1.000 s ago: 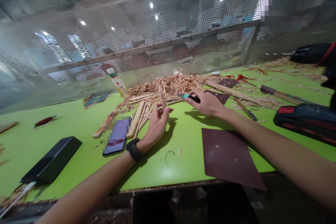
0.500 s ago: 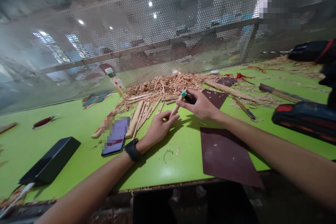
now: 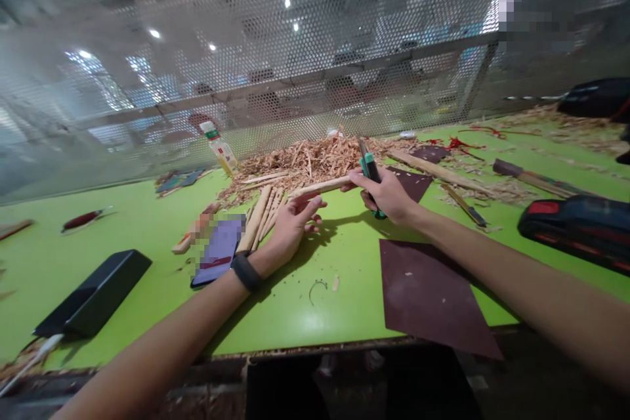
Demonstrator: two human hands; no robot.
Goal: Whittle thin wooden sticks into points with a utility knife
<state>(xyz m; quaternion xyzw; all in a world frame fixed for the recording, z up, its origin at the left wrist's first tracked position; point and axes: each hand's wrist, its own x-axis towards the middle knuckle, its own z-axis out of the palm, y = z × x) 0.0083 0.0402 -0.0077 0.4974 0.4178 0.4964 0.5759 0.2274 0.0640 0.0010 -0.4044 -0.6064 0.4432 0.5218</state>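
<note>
Change noted: the wooden stick [image 3: 325, 187], upright in the left hand [image 3: 288, 230] a second ago, now lies nearly level, above the bench [image 3: 275, 321], spanning the gap between the hands. Right hand [image 3: 386, 195]: thumb and finger pinch the stick's right end, while the same grip keeps the knife [image 3: 371, 174] in the palm, blade now pointing up and away from the wood. Left hand: thumb and fingers loosely curled at the stick's left end; cannot tell whether they bear on it. Shavings heap [image 3: 319, 157] lies just beyond, dark sheet [image 3: 426, 292] on the near right, both unmoved. Judgement: cutting looks paused; with the right hand carrying both pieces, the stick seems to be in mid-turn or handover.
</note>
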